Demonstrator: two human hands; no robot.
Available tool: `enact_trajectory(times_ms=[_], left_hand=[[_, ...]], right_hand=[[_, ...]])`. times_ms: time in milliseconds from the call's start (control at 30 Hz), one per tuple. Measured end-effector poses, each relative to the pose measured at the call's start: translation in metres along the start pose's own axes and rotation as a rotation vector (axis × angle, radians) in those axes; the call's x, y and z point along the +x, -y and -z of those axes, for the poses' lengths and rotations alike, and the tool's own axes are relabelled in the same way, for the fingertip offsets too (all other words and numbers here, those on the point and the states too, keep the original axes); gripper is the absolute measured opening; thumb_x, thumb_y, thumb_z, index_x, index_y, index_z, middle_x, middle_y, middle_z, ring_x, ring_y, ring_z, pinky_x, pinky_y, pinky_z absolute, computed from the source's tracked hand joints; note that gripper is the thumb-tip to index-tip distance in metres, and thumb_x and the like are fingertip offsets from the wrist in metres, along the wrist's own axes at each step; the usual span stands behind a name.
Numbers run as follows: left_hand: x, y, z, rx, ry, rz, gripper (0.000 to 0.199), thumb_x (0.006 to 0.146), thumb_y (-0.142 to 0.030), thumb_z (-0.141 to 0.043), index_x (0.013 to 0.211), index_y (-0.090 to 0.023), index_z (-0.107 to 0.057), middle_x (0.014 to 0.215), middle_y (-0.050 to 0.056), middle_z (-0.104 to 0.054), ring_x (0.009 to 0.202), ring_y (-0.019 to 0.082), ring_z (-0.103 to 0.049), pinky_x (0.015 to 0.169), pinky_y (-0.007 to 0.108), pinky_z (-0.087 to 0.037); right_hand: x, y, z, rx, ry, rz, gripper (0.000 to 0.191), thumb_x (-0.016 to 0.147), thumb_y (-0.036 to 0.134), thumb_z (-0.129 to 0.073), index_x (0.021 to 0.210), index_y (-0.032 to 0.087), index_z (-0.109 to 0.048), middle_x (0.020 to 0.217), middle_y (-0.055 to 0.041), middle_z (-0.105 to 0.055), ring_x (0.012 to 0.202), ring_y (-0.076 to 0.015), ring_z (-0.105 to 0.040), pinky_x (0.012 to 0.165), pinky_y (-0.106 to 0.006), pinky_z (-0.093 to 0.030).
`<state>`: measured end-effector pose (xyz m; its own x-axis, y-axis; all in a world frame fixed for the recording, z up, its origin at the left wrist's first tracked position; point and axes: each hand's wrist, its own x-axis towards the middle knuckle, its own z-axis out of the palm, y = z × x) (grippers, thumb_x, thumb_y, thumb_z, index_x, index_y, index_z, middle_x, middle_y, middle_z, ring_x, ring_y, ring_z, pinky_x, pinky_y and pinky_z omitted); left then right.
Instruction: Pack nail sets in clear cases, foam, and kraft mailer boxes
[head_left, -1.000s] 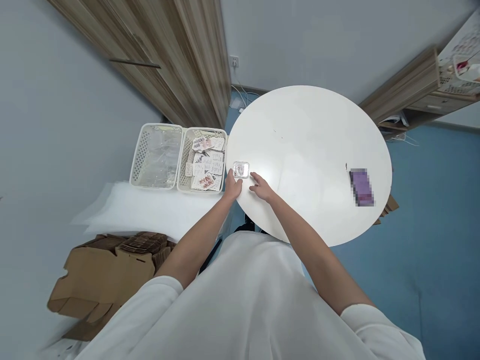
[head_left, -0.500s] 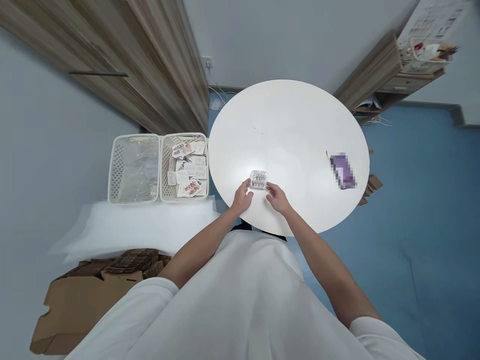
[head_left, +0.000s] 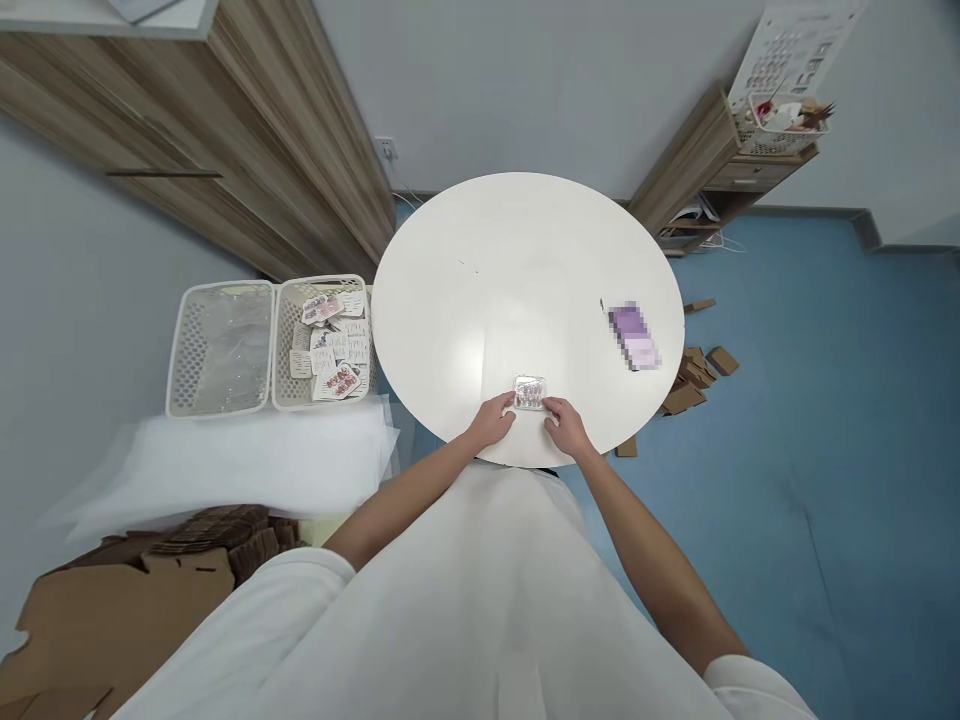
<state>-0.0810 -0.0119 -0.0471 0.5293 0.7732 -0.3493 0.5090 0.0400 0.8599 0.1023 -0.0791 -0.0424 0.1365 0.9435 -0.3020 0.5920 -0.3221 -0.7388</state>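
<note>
A small clear plastic case [head_left: 530, 391] with rows of small pieces inside lies flat near the front edge of the round white table [head_left: 525, 250]. At its left side is my left hand [head_left: 493, 419], its fingertips touching the case edge and its thumb apart from the fingers. My right hand [head_left: 566, 426] touches the right side of the case the same way, thumb apart. Neither hand is wrapped round the case, and it rests on the tabletop.
A pixelated purple item [head_left: 634, 336] lies at the table's right. Left of the table stand a white basket of printed cards [head_left: 322, 345] and a white basket with clear plastic [head_left: 221, 348]. White sheets [head_left: 247, 455] and brown cardboard [head_left: 127, 620] lie below them. Small cardboard pieces [head_left: 684, 397] are on the floor.
The view has shifted, so the table and baskets appear farther left. The case sits nearer the table's front edge, with both hands still at its sides.
</note>
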Motion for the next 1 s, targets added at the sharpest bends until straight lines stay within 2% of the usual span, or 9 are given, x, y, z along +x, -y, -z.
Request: enact_trajectory(times_ms=[200,333,467,567,633,733,900,1000], left_hand=[[-0.002,-0.011,-0.011,0.236,-0.119,-0.076,0.046,0.072,-0.011,-0.041,0.117,-0.016,-0.048,0.117,0.007,-0.054,0.107,0.021,-0.05,0.094,0.037,-0.039],[-0.01,-0.01,-0.014,0.369,-0.19,-0.065,0.042,0.073,-0.018,-0.046,0.115,-0.016,-0.048,0.117,0.008,-0.052,0.108,0.022,-0.046,0.095,0.039,-0.037],[-0.028,-0.004,-0.015,0.494,-0.153,-0.07,0.044,0.069,-0.029,-0.057,0.111,-0.019,-0.05,0.116,0.009,-0.05,0.108,0.026,-0.045,0.093,0.041,-0.036],[-0.04,-0.003,-0.018,0.568,-0.107,-0.067,0.05,0.064,-0.036,-0.064,0.109,-0.019,-0.052,0.12,0.011,-0.047,0.112,0.029,-0.04,0.094,0.042,-0.033],[-0.045,-0.005,-0.022,0.599,-0.098,-0.042,0.054,0.061,-0.038,-0.067,0.11,-0.02,-0.052,0.122,0.011,-0.045,0.115,0.03,-0.037,0.095,0.043,-0.03],[-0.047,-0.007,-0.026,0.63,-0.112,-0.02,0.055,0.061,-0.038,-0.067,0.11,-0.02,-0.051,0.123,0.011,-0.044,0.117,0.031,-0.035,0.096,0.044,-0.027],[-0.042,-0.004,-0.017,0.673,-0.12,-0.022,0.037,0.068,-0.013,-0.051,0.104,-0.021,-0.055,0.116,0.009,-0.051,0.112,0.026,-0.041,0.095,0.041,-0.028],[-0.039,0.0,-0.008,0.664,-0.113,-0.028,0.036,0.067,-0.007,-0.045,0.098,-0.021,-0.057,0.107,0.006,-0.058,0.105,0.023,-0.048,0.094,0.04,-0.03]], right_hand=[[0.007,-0.011,0.006,-0.012,0.08,0.094,0.043,0.073,0.016,-0.043,0.115,0.02,-0.05,0.116,-0.0077,-0.048,0.106,-0.0194,-0.048,0.092,-0.037,-0.04],[0.004,-0.016,0.014,-0.082,0.087,0.205,0.043,0.075,0.024,-0.048,0.118,0.021,-0.046,0.115,-0.0079,-0.047,0.103,-0.02,-0.048,0.087,-0.037,-0.042],[-0.007,-0.026,0.021,-0.33,0.231,0.415,0.04,0.068,0.034,-0.062,0.106,0.022,-0.054,0.112,-0.0098,-0.05,0.102,-0.0265,-0.045,0.086,-0.043,-0.037],[-0.01,-0.034,0.02,-0.44,0.285,0.524,0.026,0.071,0.03,-0.06,0.096,0.022,-0.057,0.116,-0.0109,-0.049,0.107,-0.0288,-0.041,0.087,-0.044,-0.033],[-0.009,-0.037,0.018,-0.447,0.277,0.541,0.015,0.078,0.025,-0.051,0.091,0.021,-0.058,0.115,-0.011,-0.051,0.107,-0.0279,-0.041,0.086,-0.043,-0.032],[-0.004,-0.034,0.018,-0.42,0.257,0.502,0.017,0.083,0.021,-0.042,0.086,0.02,-0.058,0.106,-0.0106,-0.055,0.1,-0.0259,-0.044,0.082,-0.04,-0.034],[-0.001,-0.027,0.029,-0.322,0.27,0.433,0.02,0.084,0.023,-0.037,0.086,0.019,-0.056,0.091,-0.0075,-0.058,0.083,-0.0202,-0.05,0.075,-0.033,-0.038],[-0.006,-0.029,0.034,-0.287,0.28,0.461,0.019,0.081,0.029,-0.043,0.092,0.019,-0.054,0.099,-0.0075,-0.057,0.089,-0.0209,-0.051,0.079,-0.034,-0.038]])
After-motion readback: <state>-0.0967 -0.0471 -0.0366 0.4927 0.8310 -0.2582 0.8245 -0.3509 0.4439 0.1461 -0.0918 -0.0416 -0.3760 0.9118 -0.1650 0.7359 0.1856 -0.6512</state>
